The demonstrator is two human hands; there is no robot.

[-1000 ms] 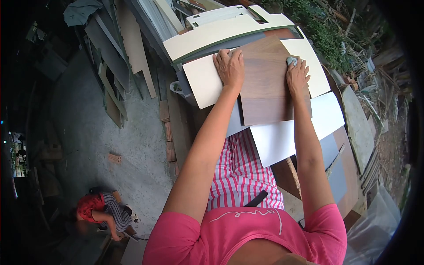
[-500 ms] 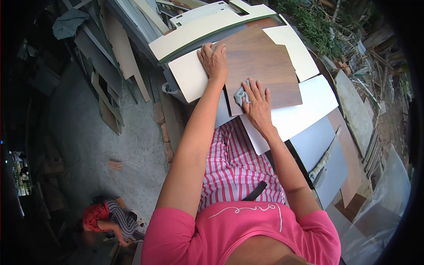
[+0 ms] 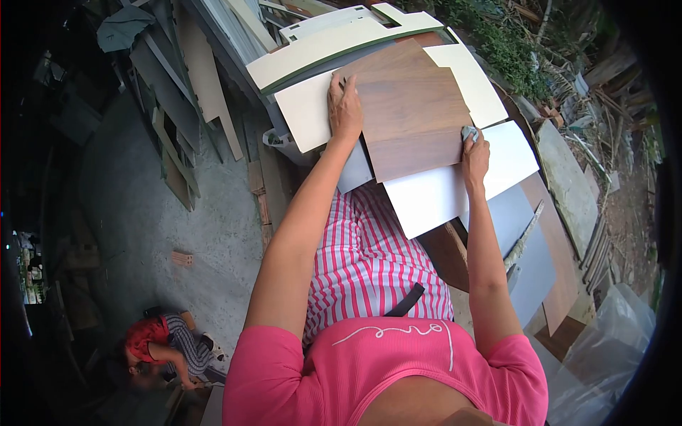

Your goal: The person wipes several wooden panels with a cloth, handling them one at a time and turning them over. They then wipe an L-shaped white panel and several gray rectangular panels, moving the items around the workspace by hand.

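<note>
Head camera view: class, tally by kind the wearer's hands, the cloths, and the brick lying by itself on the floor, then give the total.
Hands: 2 (left hand, right hand)
Cloths: 2 (small cloth, draped cloth)
Brick: 1
Total: 5

The board [image 3: 412,106] lay over other panels [image 3: 497,153] at upper centre; a brick [image 3: 182,258] sat on the floor [image 3: 213,206] lower left.
</note>
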